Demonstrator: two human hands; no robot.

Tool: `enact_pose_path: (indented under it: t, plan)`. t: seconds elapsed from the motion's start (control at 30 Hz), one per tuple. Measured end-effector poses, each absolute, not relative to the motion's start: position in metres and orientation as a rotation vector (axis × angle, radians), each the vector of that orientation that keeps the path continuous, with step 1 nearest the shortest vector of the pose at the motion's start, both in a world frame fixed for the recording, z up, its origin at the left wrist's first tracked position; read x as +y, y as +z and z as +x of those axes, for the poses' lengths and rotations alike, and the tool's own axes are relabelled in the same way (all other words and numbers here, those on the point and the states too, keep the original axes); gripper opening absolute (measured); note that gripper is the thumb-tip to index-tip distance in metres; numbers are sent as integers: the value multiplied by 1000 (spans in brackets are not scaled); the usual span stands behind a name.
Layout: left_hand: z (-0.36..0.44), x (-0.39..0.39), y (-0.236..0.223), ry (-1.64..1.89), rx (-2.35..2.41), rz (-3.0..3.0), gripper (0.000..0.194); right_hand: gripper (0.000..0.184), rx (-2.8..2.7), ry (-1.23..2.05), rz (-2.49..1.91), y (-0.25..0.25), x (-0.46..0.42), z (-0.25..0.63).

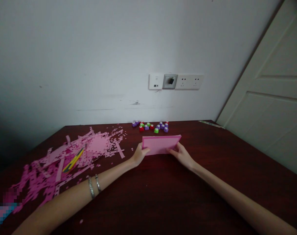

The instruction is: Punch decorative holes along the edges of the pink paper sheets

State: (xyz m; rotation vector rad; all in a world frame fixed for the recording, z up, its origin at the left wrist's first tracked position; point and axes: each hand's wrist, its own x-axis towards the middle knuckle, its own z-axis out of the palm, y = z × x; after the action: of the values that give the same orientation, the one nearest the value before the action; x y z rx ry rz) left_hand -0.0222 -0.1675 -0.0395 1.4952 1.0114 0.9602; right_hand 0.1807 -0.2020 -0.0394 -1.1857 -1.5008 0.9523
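A folded pink sheet of paper (160,145), with a darker pink edge along its top and sides, is held up above the table between both hands. My left hand (139,154) pinches its left end, thumb on the near face. At the right end, my right hand (181,154) grips the lower corner, also with the thumb in front. The fingers behind the paper are hidden. Just beyond it stand several small craft punches (152,126) in purple, red and green.
Pink paper scraps and cut-out bits (89,147) cover the table's left side, with a yellow utility knife (73,160) lying on them. A ruler-like strip (211,124) lies at the back right edge. Behind the table is a wall with sockets (188,81); a white door (268,88) stands at right.
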Motion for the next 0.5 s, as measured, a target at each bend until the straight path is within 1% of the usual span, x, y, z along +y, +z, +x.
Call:
enact_pose_path:
  t: [0.1,0.4,0.5]
  plan:
    - [-19,-168,-46,1062,950,1455,14,38,-1506,906,-1222,-47,-203,178]
    - [-23,-167,-39,1171,1000,1535,17,39,-1530,768,-1146,-52,-200,179]
    - [-20,-170,-40,1154,976,1539,23,38,-1534,771,-1190,-58,-200,180]
